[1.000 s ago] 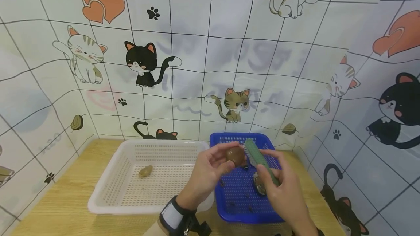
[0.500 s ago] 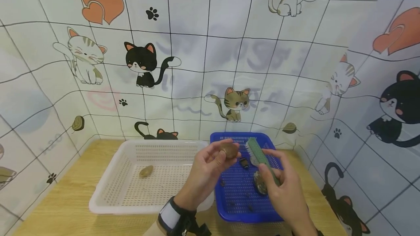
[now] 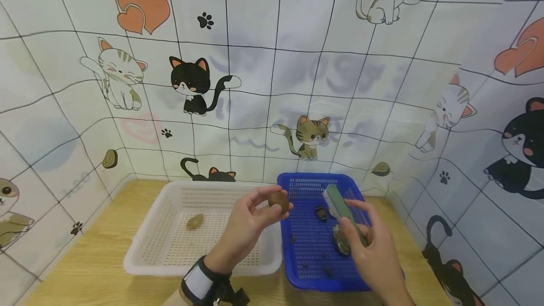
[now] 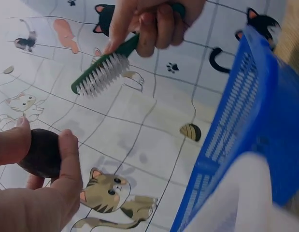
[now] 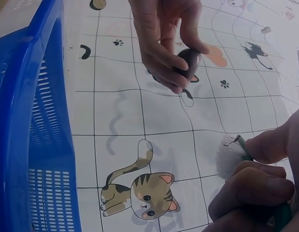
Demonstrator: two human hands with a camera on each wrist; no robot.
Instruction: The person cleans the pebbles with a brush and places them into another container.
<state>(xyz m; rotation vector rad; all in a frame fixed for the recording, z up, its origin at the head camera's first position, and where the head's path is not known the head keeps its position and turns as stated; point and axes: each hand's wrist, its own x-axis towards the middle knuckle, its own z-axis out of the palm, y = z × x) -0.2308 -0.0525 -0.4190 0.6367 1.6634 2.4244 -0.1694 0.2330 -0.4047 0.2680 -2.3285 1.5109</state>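
My left hand (image 3: 250,218) pinches a smooth brown stone (image 3: 278,200) between thumb and fingers, above the right rim of the white basket. In the left wrist view the stone (image 4: 41,153) looks dark and rounded. My right hand (image 3: 369,244) grips a green brush (image 3: 337,202) with white bristles over the blue basket (image 3: 303,275). The bristles (image 4: 103,75) face the stone's side but stand apart from it. Beneath the brush lie a rough, mottled stone (image 3: 341,240) and a small dark stone (image 3: 320,213) in the blue basket.
A white basket (image 3: 146,254) stands left of the blue one on a wooden table (image 3: 91,249). One yellowish stone (image 3: 195,222) lies in it. Dark bits are scattered in the blue basket. A cat-patterned sheet (image 3: 255,70) rises behind and at both sides.
The left hand has moved left with the brown stone, away from the brush, toward the white basket. The right hand keeps the brush over the blue basket.
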